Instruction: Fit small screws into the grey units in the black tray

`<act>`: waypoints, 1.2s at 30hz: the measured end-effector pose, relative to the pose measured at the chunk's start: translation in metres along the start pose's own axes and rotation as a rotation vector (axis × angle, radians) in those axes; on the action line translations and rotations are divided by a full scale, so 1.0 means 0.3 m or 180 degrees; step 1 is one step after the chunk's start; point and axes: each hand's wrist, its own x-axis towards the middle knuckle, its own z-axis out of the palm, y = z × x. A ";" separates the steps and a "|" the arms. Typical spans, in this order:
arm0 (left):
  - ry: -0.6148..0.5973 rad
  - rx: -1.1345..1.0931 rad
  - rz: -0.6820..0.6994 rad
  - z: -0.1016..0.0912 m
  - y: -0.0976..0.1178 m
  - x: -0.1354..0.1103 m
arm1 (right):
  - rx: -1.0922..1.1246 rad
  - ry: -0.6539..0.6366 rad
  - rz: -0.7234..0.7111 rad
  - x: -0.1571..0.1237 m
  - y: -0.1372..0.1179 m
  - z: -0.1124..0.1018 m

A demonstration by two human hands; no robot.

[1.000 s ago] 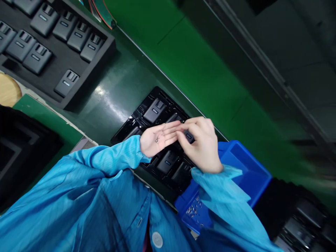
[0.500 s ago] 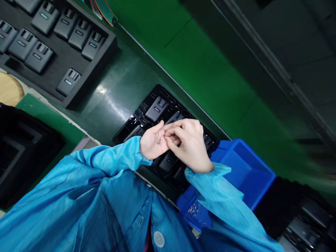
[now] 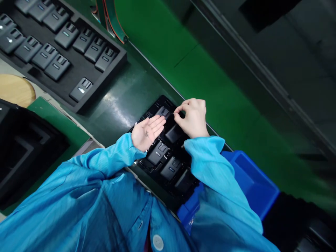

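Observation:
My left hand is held palm up with its fingers stretched out flat. A few tiny shiny metal pieces lie loose on its palm, too small to tell their kind. My right hand is closed in a pinch, and a thin, light-coloured bit shows at its thumb and forefinger tips. Both hands are over a black moulded tray that carries several dark grey battery-pack-like units. One unit lies just below my left hand, and another is between the hands, partly covered.
At the upper left, a black foam tray holds several similar grey units. A blue bin stands at the right, partly behind my sleeve. A green belt loop with orange edges rises at the back. Lower left is a black foam piece.
My right hand has drawn away from my left palm, up and to the right, still pinching. My left hand has shifted slightly left and flattened its fingers. The view has moved a little.

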 end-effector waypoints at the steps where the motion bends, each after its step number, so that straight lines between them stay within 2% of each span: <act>1: 0.0042 0.0003 0.0042 -0.002 0.008 0.000 | -0.0053 -0.0061 -0.0007 0.014 0.010 0.018; 4: 0.0128 0.0037 0.0100 -0.005 0.016 -0.002 | -0.0154 -0.0141 -0.0144 0.027 0.025 0.047; 11: 0.0131 0.0100 0.0076 -0.011 0.018 0.006 | -0.0567 -0.0034 -0.0600 0.016 0.011 0.052; 19: 0.0149 0.0178 0.0043 -0.008 0.024 0.014 | -0.0497 0.0206 -0.0644 -0.065 0.001 0.061; 24: 0.0122 0.0200 0.0047 -0.002 0.031 0.013 | -0.0351 0.0056 -0.0603 -0.105 0.002 0.047; 27: 0.0081 0.0201 -0.0015 0.000 0.033 0.006 | -0.0282 0.0119 -0.0427 -0.117 -0.039 0.005; 30: -0.0163 0.0170 -0.0175 -0.002 0.031 -0.011 | -0.0025 0.0192 -0.0434 -0.136 -0.120 -0.051; 33: -0.0468 0.0183 -0.0333 -0.003 0.026 -0.033 | 0.0269 -0.0172 -0.0807 -0.158 -0.206 -0.090; 36: -0.0672 0.0251 -0.0471 0.003 0.022 -0.051 | 0.0326 -0.0611 -0.1043 -0.170 -0.255 -0.096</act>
